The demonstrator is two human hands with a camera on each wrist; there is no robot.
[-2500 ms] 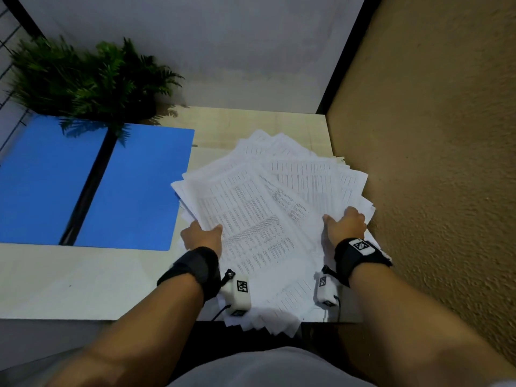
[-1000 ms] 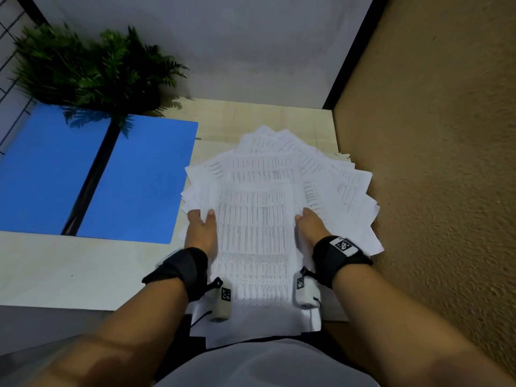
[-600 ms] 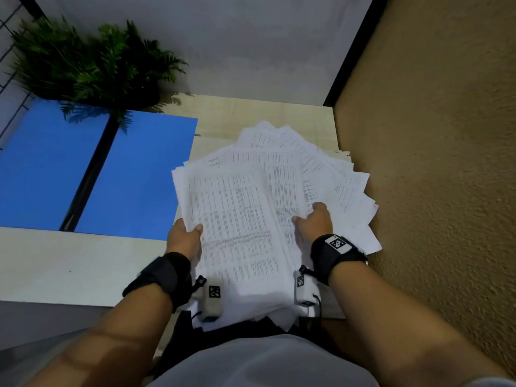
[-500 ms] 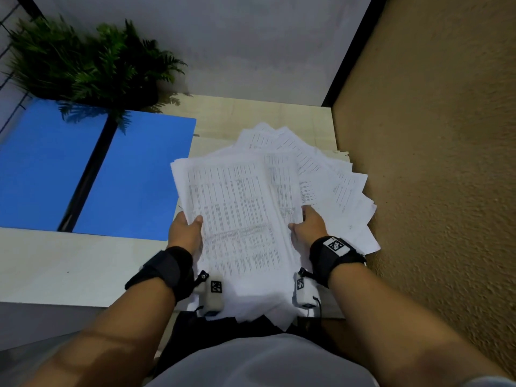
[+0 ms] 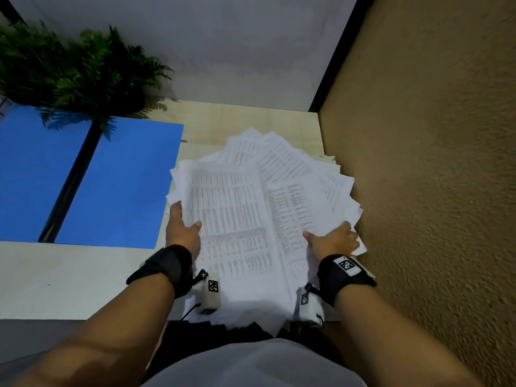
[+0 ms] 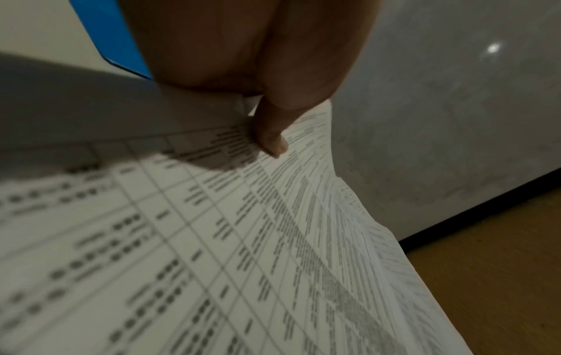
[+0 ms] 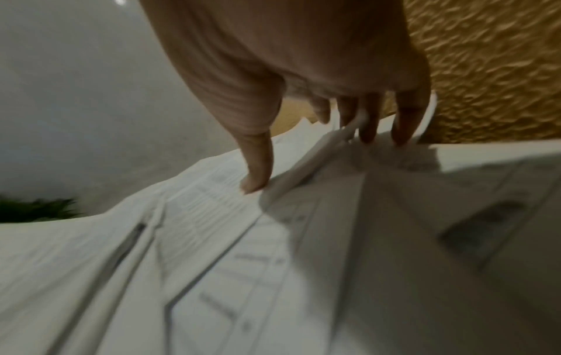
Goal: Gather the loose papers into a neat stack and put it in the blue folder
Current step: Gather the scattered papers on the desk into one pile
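Printed white papers (image 5: 240,219) lie fanned over the right end of the table, their near ends hanging past the front edge. My left hand (image 5: 183,227) pinches the left edge of the upper pile, thumb (image 6: 270,137) on top and fingers hidden beneath. My right hand (image 5: 332,238) lies on the fanned sheets at the right, thumb (image 7: 255,177) and fairly straight fingertips (image 7: 400,134) pressing on the papers (image 7: 303,264). The blue folder (image 5: 120,185) lies open and flat to the left of the papers, its corner showing in the left wrist view (image 6: 118,36).
A potted fern (image 5: 78,71) stands at the back left, its fronds hanging over the folder. A rough brown wall (image 5: 432,163) closes the right side right beside the papers. A grey partition (image 5: 223,51) stands behind. Pale table top (image 5: 69,280) lies bare in front of the folder.
My right hand has moved from the middle of the pile out to the right side of the fan. The left hand keeps hold of the left edge of the upper pile.
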